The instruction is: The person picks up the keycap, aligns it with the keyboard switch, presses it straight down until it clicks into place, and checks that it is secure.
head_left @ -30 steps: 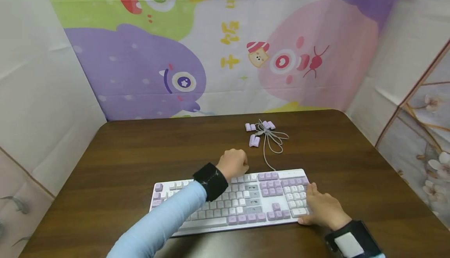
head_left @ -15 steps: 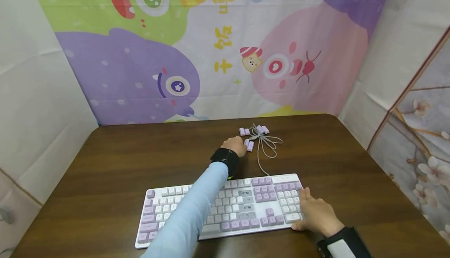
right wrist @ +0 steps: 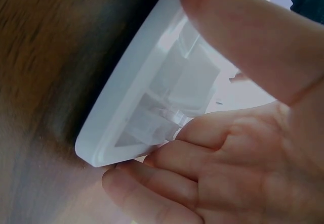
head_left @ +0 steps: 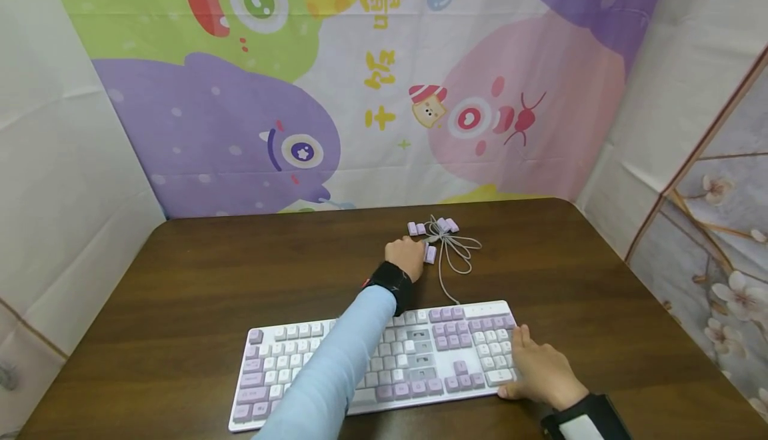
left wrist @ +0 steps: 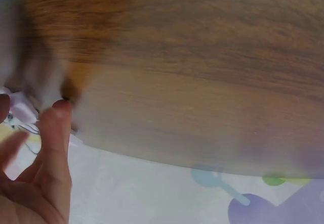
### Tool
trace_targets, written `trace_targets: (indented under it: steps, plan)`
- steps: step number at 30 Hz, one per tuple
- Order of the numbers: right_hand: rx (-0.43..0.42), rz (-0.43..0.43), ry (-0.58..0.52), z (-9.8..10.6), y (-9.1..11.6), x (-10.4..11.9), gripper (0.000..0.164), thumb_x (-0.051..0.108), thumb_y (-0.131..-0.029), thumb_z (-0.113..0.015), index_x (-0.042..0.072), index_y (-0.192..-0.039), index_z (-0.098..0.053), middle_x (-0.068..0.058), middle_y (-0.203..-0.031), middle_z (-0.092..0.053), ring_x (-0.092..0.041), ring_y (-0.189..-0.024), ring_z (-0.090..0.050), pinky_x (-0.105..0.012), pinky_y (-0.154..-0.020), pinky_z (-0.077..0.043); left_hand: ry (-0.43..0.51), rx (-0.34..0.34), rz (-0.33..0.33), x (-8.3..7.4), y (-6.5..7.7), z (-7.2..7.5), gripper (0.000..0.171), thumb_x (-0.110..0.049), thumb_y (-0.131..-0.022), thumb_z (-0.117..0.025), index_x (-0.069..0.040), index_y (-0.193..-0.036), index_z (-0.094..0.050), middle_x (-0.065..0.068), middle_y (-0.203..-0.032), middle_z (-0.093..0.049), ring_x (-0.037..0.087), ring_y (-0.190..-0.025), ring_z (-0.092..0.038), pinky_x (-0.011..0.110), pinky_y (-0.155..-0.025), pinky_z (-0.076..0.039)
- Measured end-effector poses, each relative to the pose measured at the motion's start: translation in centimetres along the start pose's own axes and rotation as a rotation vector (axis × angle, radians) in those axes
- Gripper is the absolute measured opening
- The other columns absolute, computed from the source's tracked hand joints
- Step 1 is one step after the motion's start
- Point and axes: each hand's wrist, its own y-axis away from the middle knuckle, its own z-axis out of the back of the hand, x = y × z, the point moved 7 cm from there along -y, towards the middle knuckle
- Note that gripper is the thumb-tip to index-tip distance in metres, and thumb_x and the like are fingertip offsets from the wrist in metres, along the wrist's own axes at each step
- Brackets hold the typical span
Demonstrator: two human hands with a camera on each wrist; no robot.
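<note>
A white keyboard (head_left: 444, 363) with lavender, white and grey keycaps lies across the table, its middle partly hidden by my left sleeve. My left hand (head_left: 406, 257) is beyond the keyboard, beside loose lavender keycaps (head_left: 430, 255). In the left wrist view, its fingers (left wrist: 56, 128) stand apart, with a lavender keycap (left wrist: 23, 107) by the gap. My right hand (head_left: 543, 370) holds the keyboard's right end, the thumb at the near corner and the fingers along the side. The right wrist view shows the thumb (right wrist: 243, 27) across from the other fingers, with the white keyboard corner (right wrist: 126, 87) between.
The keyboard's bundled cable (head_left: 459, 247) lies behind it, among more lavender keycaps (head_left: 415, 228). A cartoon-printed cloth (head_left: 372, 153) hangs behind the far edge of the dark wooden table (head_left: 240, 273).
My left hand has moved from above the keyboard's far edge forward to the loose keycaps by the cable. The right hand keeps its hold on the keyboard's right end. The head view has shifted slightly.
</note>
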Motion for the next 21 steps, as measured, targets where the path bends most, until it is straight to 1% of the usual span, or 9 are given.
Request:
trace_targets:
  steps: [1,4,6,8,10,12,14,18,21]
  plan:
    - [0.001,-0.001,0.000,0.0,0.0,0.0,0.104,0.041,-0.059,-0.082,-0.022,-0.128,-0.035,-0.044,-0.131,-0.036,-0.055,-0.096,-0.056,-0.059,-0.078,-0.045,-0.006,0.007,-0.015,-0.1,0.0,-0.1,0.024,-0.023,-0.087,-0.058,-0.023,-0.110,-0.067,0.010,-0.088,-0.068,0.022,-0.073,-0.067,0.037,-0.057,-0.052]
    - [0.007,-0.004,0.000,-0.1,0.0,0.2,0.105,0.041,-0.060,-0.082,-0.022,-0.128,-0.035,-0.044,-0.132,-0.035,-0.055,-0.097,-0.056,-0.059,-0.079,-0.045,-0.025,0.028,-0.061,-0.5,0.3,-0.1,0.025,-0.024,-0.086,-0.060,-0.024,-0.110,-0.067,0.008,-0.089,-0.068,0.021,-0.074,-0.066,0.036,-0.057,-0.052]
    - [0.013,-0.004,-0.004,-0.2,0.1,0.2,0.105,0.042,-0.060,-0.082,-0.022,-0.129,-0.034,-0.044,-0.132,-0.035,-0.055,-0.097,-0.056,-0.059,-0.079,-0.045,-0.039,0.037,-0.093,-0.7,0.5,-0.2,0.019,-0.023,-0.085,-0.062,-0.021,-0.101,-0.071,0.006,-0.088,-0.069,0.020,-0.074,-0.066,0.035,-0.057,-0.052]
    - [0.009,0.003,-0.001,-0.1,0.1,0.3,0.105,0.043,-0.060,-0.081,-0.021,-0.129,-0.035,-0.044,-0.132,-0.035,-0.055,-0.094,-0.057,-0.059,-0.076,-0.046,-0.046,0.024,-0.119,-0.8,0.6,-0.2,0.012,-0.019,-0.085,-0.062,-0.019,-0.089,-0.073,0.004,-0.085,-0.071,0.019,-0.073,-0.066,0.035,-0.056,-0.052]
    - [0.004,0.007,0.004,0.0,0.2,0.3,0.104,0.043,-0.060,-0.081,-0.021,-0.129,-0.035,-0.044,-0.132,-0.036,-0.054,-0.093,-0.057,-0.059,-0.075,-0.047,-0.055,0.012,-0.138,-0.7,0.6,-0.2,0.014,-0.016,-0.085,-0.060,-0.019,-0.084,-0.074,0.002,-0.083,-0.072,0.018,-0.071,-0.066,0.035,-0.055,-0.052]
    - [0.001,0.009,0.013,0.1,0.1,0.3,0.104,0.043,-0.060,-0.081,-0.021,-0.128,-0.035,-0.044,-0.132,-0.036,-0.054,-0.092,-0.058,-0.058,-0.073,-0.047,-0.065,0.002,-0.157,-0.6,0.6,-0.2,0.017,-0.014,-0.086,-0.059,-0.019,-0.082,-0.074,0.001,-0.081,-0.072,0.018,-0.069,-0.066,0.034,-0.054,-0.052]
    - [0.002,0.006,0.020,0.1,0.1,0.3,0.104,0.043,-0.060,-0.081,-0.021,-0.129,-0.035,-0.043,-0.132,-0.036,-0.054,-0.092,-0.058,-0.058,-0.073,-0.048,-0.071,0.000,-0.166,-0.4,0.6,-0.2,0.017,-0.013,-0.085,-0.059,-0.019,-0.081,-0.074,0.001,-0.081,-0.072,0.018,-0.068,-0.066,0.034,-0.054,-0.052]
    - [0.013,0.001,0.021,0.1,0.0,0.2,0.105,0.043,-0.061,-0.081,-0.021,-0.129,-0.034,-0.043,-0.132,-0.035,-0.053,-0.092,-0.058,-0.057,-0.072,-0.048,-0.055,0.029,-0.165,0.1,0.9,0.0,0.007,-0.017,-0.082,-0.064,-0.016,-0.085,-0.071,0.002,-0.082,-0.071,0.019,-0.070,-0.066,0.035,-0.056,-0.052]
    - [0.012,0.002,0.024,0.1,0.0,0.1,0.105,0.044,-0.061,-0.081,-0.021,-0.129,-0.035,-0.043,-0.133,-0.035,-0.053,-0.092,-0.058,-0.056,-0.071,-0.048,-0.012,0.061,-0.145,0.7,1.2,0.2,0.014,-0.023,-0.082,-0.066,-0.012,-0.092,-0.064,0.004,-0.083,-0.071,0.020,-0.071,-0.067,0.036,-0.057,-0.052]
